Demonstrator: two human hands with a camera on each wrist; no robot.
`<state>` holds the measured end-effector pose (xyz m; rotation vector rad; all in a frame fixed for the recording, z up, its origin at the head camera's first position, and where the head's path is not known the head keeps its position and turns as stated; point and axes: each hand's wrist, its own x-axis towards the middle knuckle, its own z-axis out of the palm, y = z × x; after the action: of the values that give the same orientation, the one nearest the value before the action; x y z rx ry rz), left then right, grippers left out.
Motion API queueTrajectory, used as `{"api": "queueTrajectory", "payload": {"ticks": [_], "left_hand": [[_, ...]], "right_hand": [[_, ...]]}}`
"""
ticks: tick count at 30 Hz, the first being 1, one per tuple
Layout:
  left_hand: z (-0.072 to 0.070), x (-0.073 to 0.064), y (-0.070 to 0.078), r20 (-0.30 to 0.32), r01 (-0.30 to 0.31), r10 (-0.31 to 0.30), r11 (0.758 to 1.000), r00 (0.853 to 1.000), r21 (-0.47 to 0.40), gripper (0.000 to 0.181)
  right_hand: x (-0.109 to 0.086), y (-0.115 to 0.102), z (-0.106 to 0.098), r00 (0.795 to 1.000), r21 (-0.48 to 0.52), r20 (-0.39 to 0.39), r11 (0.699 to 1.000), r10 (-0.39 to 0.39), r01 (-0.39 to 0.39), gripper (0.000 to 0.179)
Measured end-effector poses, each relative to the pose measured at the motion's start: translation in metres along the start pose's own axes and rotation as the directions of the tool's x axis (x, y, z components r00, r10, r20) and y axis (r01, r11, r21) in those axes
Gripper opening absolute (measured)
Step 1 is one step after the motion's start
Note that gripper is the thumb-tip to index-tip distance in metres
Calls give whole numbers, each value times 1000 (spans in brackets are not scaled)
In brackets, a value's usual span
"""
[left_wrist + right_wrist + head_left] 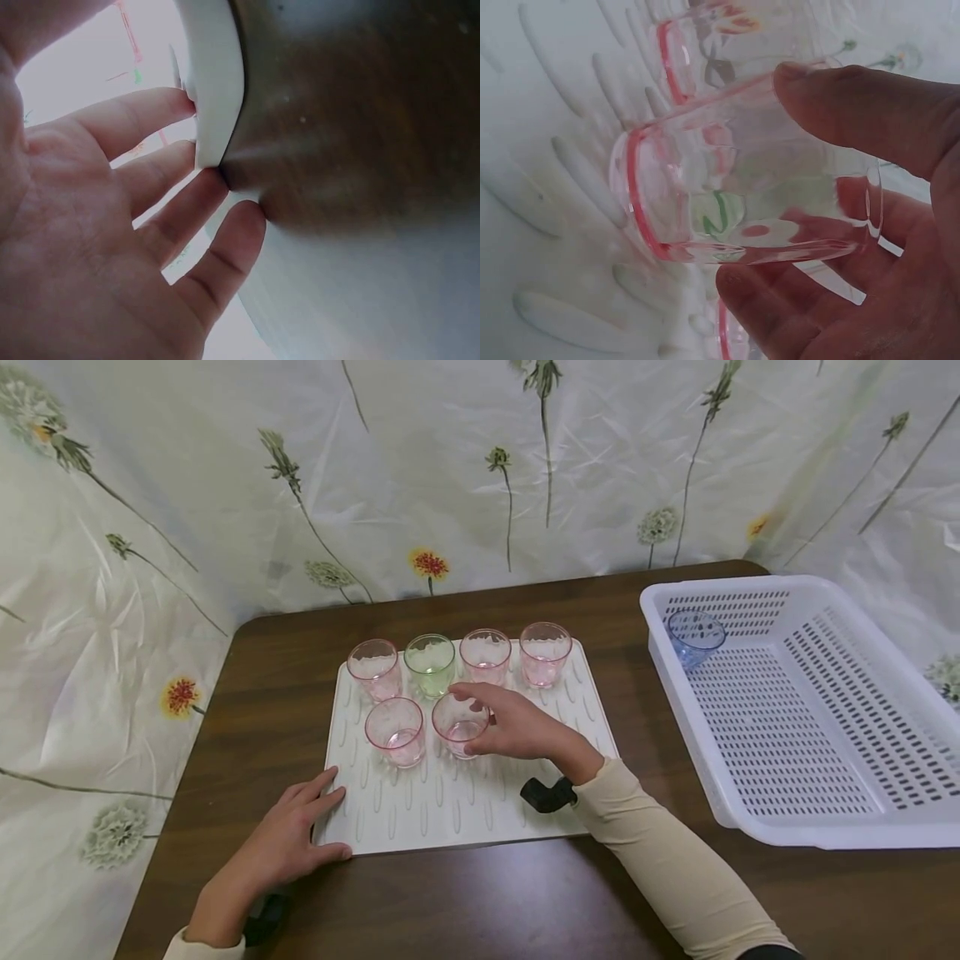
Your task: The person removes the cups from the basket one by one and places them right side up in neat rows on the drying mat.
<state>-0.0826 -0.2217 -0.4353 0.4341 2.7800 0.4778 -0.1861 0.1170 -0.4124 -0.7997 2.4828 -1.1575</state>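
Note:
My right hand (pixel 521 725) holds a clear pink-tinted glass (pixel 452 731) upright at the front row of a white ridged drying board (pixel 408 822). In the right wrist view the thumb presses one side of the glass and the fingers curl round the other. Left of it stands another pink glass (pixel 395 735). Behind them, a row has a pink glass (pixel 374 670), a green glass (pixel 431 672) and two more pink glasses. My left hand (pixel 287 833) rests at the board's front left corner, fingers extended; in the left wrist view the fingertips touch the board's edge (pixel 217 82).
A white perforated plastic basket (pixel 693 760) stands on the right of the dark wooden table (pixel 285 685), with a blue glass (pixel 696 639) in its far left corner. A floral curtain (pixel 420 468) hangs behind and beside the table.

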Motion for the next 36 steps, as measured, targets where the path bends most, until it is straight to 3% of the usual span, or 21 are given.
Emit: {"api": "queueTrajectory", "payload": {"ticks": [14, 17, 22, 28, 34, 36], "left_hand": [[-4, 0, 0, 16, -9, 9, 1000, 1000, 1, 81], [-4, 0, 0, 9, -20, 20, 1000, 1000, 2, 80], [-3, -1, 0, -3, -30, 30, 1000, 1000, 4, 79], [-1, 0, -2, -20, -44, 44, 999, 999, 3, 80], [0, 0, -2, -8, -28, 28, 1000, 1000, 7, 81], [0, 0, -2, 0, -22, 22, 1000, 1000, 6, 81]], "right_hand": [[-1, -12, -6, 1000, -44, 26, 999, -2, 3, 92], [-8, -18, -14, 1000, -99, -2, 995, -15, 15, 93], [-27, -32, -31, 992, -183, -104, 982, -70, 50, 79], [-62, -55, -57, 960, -282, -233, 956, -155, 86, 64], [-94, -68, -89, 891, -408, -325, 896, -319, 172, 60], [-103, -70, -100, 881, -438, -341, 885, -328, 160, 60]]}}
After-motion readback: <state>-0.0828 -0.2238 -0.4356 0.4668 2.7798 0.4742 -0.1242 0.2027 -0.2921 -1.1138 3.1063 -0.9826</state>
